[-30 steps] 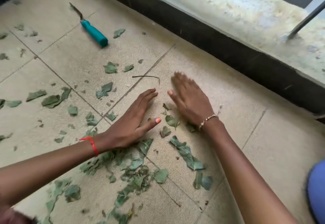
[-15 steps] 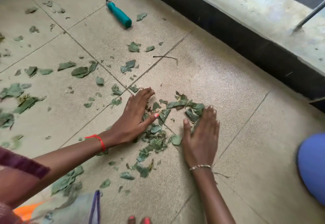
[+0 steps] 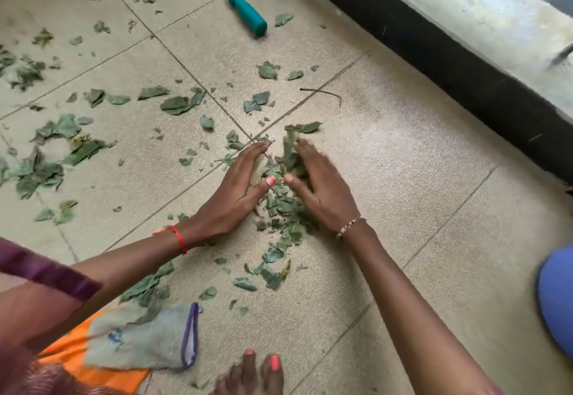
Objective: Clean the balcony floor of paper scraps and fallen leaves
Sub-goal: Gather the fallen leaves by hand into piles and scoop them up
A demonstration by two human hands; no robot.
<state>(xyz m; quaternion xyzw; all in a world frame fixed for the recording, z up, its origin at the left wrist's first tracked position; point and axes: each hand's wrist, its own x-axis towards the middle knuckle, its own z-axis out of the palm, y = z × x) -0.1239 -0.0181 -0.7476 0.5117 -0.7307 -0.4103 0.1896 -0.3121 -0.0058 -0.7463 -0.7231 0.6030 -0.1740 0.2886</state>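
Leaf scraps (image 3: 283, 199) sit heaped in a narrow ridge on the balcony floor (image 3: 403, 184), squeezed between my two hands. My left hand (image 3: 235, 196) lies against the left flank of the heap and my right hand (image 3: 324, 191) against the right flank. The fingers of both are straight and released, pressing the leaves rather than clasping any, though the right hand is blurred and I cannot read its fingertips closely.

I judge the step in hand to be gathering, with lifting to follow, and trouble could come in several ways. Thin, light pieces can slide under my palms if I press inward without sealing against the floor. A loose trail (image 3: 273, 267) below the heap, toward my wrists, lies outside the squeeze. Scooping with flat hands may drop the middle of the pile.

Many more leaves (image 3: 40, 171) lie scattered well apart to the left. A twig (image 3: 322, 94) and a teal-handled tool (image 3: 246, 13) lie beyond the heap. I see nothing I can identify as paper scraps.
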